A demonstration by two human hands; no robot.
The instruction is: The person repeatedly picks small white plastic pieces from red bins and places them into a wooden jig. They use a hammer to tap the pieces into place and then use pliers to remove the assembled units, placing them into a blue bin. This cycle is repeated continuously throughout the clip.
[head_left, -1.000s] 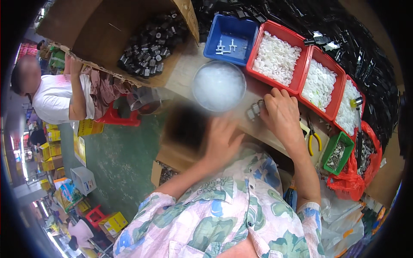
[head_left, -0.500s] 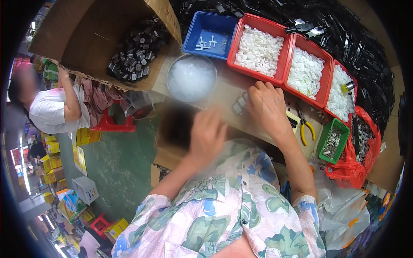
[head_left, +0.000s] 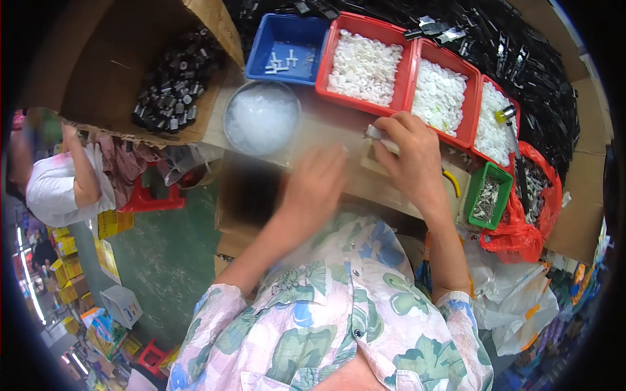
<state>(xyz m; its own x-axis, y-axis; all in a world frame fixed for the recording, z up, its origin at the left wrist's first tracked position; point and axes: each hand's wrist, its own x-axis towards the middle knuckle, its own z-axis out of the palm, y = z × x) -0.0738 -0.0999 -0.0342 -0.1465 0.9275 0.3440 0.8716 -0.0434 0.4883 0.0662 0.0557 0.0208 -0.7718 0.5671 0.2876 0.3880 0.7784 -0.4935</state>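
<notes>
My right hand [head_left: 413, 155] is above the workbench [head_left: 319, 120], in front of the red trays. Its thumb and fingers pinch a small greyish-white block [head_left: 374, 132], partly hidden by the fingers. To its left, my left hand [head_left: 313, 186] hovers near the bench's front edge, smeared by motion, so its fingers and anything in them cannot be made out. Behind it stands a clear round bowl [head_left: 227, 125] of whitish translucent bits. Beside the right wrist, the yellow handle of the pliers [head_left: 452, 183] shows.
A blue tray [head_left: 277, 32] and red trays [head_left: 323, 83] of small white parts line the back. Right lie a green tray [head_left: 480, 221] of metal pins, a yellow-headed hammer [head_left: 504, 115] and a red bag [head_left: 518, 241]. A cardboard box [head_left: 98, 78] holds black pieces. Another person [head_left: 62, 179] is at left.
The view has shifted, so the bench appears further left and higher. My right hand now lifts a small block in its fingertips and covers more of the pliers. The left hand remains blurred.
</notes>
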